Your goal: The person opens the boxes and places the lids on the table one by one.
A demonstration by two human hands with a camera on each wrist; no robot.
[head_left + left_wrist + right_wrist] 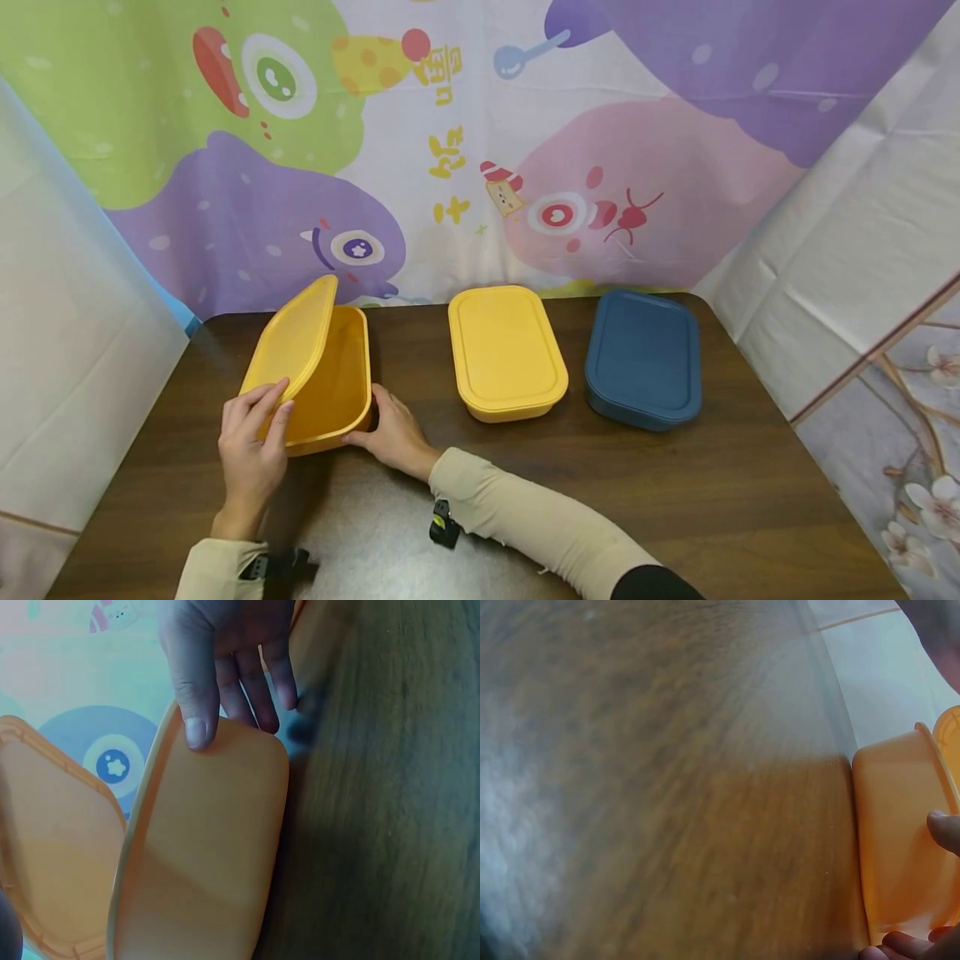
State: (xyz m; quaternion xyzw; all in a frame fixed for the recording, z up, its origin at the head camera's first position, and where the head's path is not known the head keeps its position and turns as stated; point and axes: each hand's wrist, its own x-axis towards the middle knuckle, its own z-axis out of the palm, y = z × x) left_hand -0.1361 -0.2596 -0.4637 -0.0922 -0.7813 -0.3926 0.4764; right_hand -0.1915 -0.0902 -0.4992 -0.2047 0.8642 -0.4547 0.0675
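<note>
At the left of the table an orange-yellow box (366,354) stands uncovered on its right side, its visible interior bare. Its yellow lid (294,340) is tilted up over the left part. My left hand (251,446) pinches the lid's near edge between thumb and fingers. Around the near right corner of the box, my right hand (395,433) grips the walls, thumb at the front and fingers on the right side. The left wrist view shows the box's outer wall (206,840) and the lid's ribbed underside (64,855).
Right of the open box sits a yellow lidded box (508,350), then a dark blue lidded box (643,358). All stand on a dark wooden table (600,500). A printed cartoon curtain (465,250) hangs behind the table's far edge.
</note>
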